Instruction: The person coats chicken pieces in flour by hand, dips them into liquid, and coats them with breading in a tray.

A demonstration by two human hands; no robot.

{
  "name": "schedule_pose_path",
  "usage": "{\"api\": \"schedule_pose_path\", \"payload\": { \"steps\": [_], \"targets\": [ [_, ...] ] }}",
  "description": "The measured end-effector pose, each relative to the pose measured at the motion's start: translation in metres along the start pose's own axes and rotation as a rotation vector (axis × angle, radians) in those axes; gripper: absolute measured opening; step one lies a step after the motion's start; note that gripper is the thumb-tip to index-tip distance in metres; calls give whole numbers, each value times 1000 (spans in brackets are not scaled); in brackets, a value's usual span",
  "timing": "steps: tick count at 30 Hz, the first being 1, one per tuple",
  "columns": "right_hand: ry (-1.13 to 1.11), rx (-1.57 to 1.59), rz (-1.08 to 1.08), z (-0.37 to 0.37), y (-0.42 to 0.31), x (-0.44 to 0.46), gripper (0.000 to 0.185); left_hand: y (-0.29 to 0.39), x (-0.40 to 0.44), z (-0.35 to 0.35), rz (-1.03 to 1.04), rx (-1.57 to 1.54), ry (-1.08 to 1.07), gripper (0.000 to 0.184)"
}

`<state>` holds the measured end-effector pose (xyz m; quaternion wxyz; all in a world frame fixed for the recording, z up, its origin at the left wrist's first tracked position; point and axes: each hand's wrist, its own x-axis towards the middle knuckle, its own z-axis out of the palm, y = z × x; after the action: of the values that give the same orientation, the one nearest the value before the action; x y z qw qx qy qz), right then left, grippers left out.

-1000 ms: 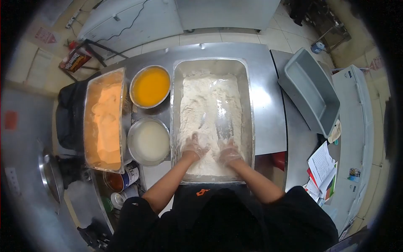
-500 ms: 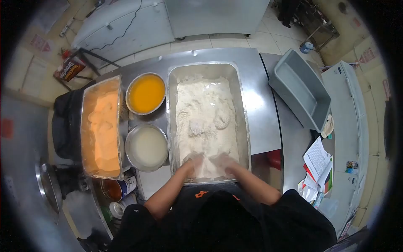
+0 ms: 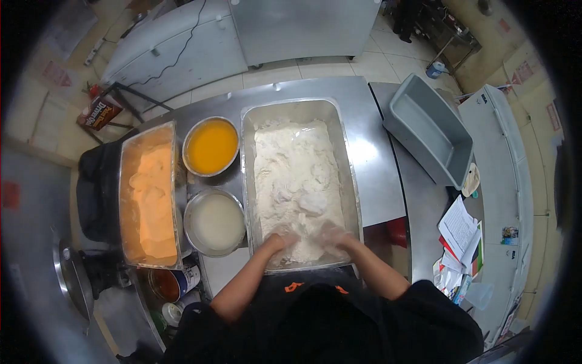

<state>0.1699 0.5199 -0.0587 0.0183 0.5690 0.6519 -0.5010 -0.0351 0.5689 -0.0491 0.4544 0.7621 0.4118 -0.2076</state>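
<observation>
1. Shifted since prev frame: R hand point(image 3: 334, 235) sits nearer the tray's R wall, hands a bit further apart; a pale lump point(image 3: 313, 203) now shows just beyond it in the flour point(image 3: 296, 155).
2. L hand point(image 3: 284, 238) & R hand both sunk in flour at tray's near end, L by the L wall. Grip: can't tell if fingers are apart or together, too blurred/buried.
3. Flour fills the floor of the metal tray point(image 3: 291, 110), which runs toward the worktop point(image 3: 377, 194) far edge; near rim is up against the person, prob. so both arms reach in w/o stretching.
4. High walls prob. keep loose flour in.
5. Bowl point(image 3: 210, 174) of yellow liquid & bowl point(image 3: 216, 252) of cloudy liquid stand one behind the other, L of tray, prob. for easy L-hand reach.
6. Tub point(image 3: 128, 206) of orange powder: worktop's L edge, past both bowls.
</observation>
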Motion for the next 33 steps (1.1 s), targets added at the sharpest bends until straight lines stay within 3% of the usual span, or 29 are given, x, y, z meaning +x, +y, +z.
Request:
{"api": "schedule_pose_path", "payload": {
  "steps": [2, 3, 5, 6, 7, 9, 10, 11, 12, 14, 15, 17, 18, 19, 20, 21, 23, 24, 25, 27, 28, 30, 31, 33],
  "targets": [
    [343, -107, -241, -17, 22, 3, 47, -16, 10, -1, -169, 161, 334, 46],
    [359, 77, -175, -26, 26, 14, 48, -23, 8, 6, -258, 118, 768, 57],
    [381, 513, -84, -41, 24, 41, 47, -40, 41, -16, -321, 105, 811, 80],
    [388, 763, -55, -48, 18, 57, 46, -35, 49, -29, -320, 108, 817, 80],
    [529, 156, -168, -47, 9, 78, 42, -27, 58, -37, -298, 111, 795, 81],
    [638, -461, -275, -37, -17, 92, 39, -22, 64, -35, -279, 116, 778, 82],
    [445, -534, -89, -34, -31, 92, 45, -24, 70, -32, -304, -25, 635, 79],
    [353, -561, 2, -40, -37, 89, 50, -29, 74, -29, -326, -161, 489, 76],
    [257, -592, 90, -44, -42, 86, 56, -33, 70, -26, -329, -153, 496, 76],
    [-4, -387, 118, -69, -30, 79, 57, -43, 64, -20, -143, 38, 167, 72],
    [-14, -251, 49, -101, -63, 33, 55, -55, 64, -14, -147, 43, 163, 72],
    [25, -146, 8, -108, -39, 33, 59, -77, 67, -3, 57, 326, 118, 65],
    [66, -50, -34, -106, -27, 38, 62, -67, 61, -4, 58, 322, 116, 65],
    [109, -297, 70, -88, -8, 61, 73, -45, 47, -8, -61, 310, 277, 60],
    [107, -303, 68, -66, 2, 71, 73, -30, 41, -10, -182, 298, 440, 56],
    [351, -615, -19, -40, 6, 77, 73, -32, 53, 2, -183, 298, 443, 56],
    [602, -929, -110, -27, -11, 77, 73, -48, 88, 30, -158, 236, 577, 57],
    [448, -735, 23, -31, -30, 69, 68, -42, 85, 17, -156, 234, 582, 57],
    [367, -634, 84, -38, -31, 68, 66, -33, 78, -9, -73, 326, 229, 57],
    [138, -443, 100, -59, -27, 75, 59, -41, 78, -39, 8, 411, -130, 59],
    [-18, -350, 49, -65, -21, 81, 54, -49, 79, -47, -22, 513, -175, 64],
    [84, -422, -43, -47, -10, 83, 53, -50, 73, -40, -50, 610, -227, 70],
    [194, -497, -136, -35, -3, 83, 52, -34, 52, -41, -190, 401, 141, 72],
    [427, -644, -325, -18, 5, 84, 51, -12, 42, -41, -412, 202, 418, 76]
  ]
}}
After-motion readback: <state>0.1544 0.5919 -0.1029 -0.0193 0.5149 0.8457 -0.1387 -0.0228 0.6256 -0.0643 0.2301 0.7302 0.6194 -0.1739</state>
